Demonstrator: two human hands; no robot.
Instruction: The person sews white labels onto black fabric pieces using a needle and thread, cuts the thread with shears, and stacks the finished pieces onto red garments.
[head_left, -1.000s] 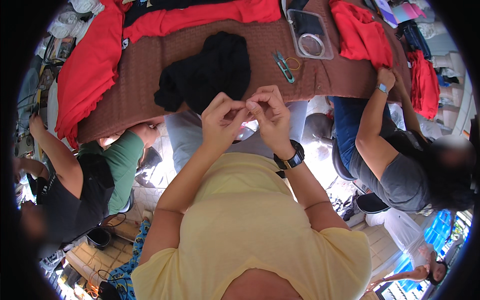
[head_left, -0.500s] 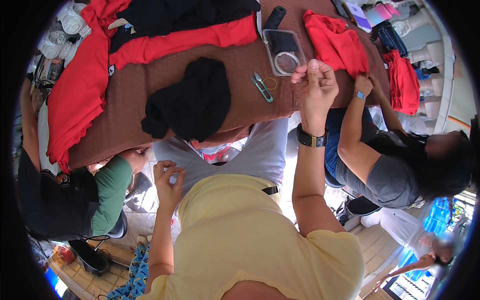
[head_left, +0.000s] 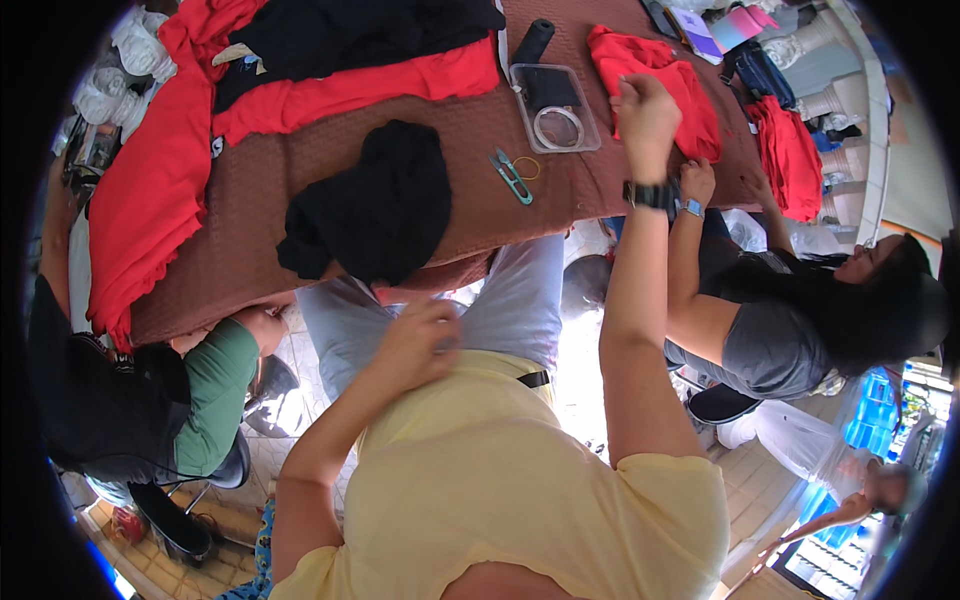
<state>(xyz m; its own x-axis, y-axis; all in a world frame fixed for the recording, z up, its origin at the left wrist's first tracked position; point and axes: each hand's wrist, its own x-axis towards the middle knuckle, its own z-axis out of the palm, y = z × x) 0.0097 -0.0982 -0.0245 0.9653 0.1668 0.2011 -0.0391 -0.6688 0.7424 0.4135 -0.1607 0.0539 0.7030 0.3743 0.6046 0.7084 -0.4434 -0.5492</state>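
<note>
- Head view: since the earlier frames, where both hands were pinched together in front of the chest, the right hand (head_left: 648,108) has been raised further out over the bench (head_left: 250,215), while the left hand (head_left: 420,340) has been lowered to the lap.
- The right hand is seen from the back, fingers curled above the red cloth (head_left: 655,85); whether something thin is pinched in its grip cannot be told, as the fingertips are hidden behind the knuckles.
- The left hand is held in a loose curl against the grey trousers (head_left: 510,305); nothing can be made out in its grip, and its fingertips are blurred.
- A dark watch (head_left: 650,193) is worn on the right wrist.
- The bench is covered by a brown, finely textured cloth; its edges are bent by the lens and its far side is cut off at the top.
- A crumpled black garment (head_left: 375,205) is draped over the near edge of the bench, soft and matt.
- Small green-handled thread snips (head_left: 510,175) lie between the black garment and a clear rectangular plastic tray (head_left: 555,105), in which a pale ring and a dark item are kept.
- A long red fabric (head_left: 150,180) is spread along the left side, with ruffled edges.
- A second person's hand (head_left: 697,180) rests at the bench edge just below the red cloth.
</note>
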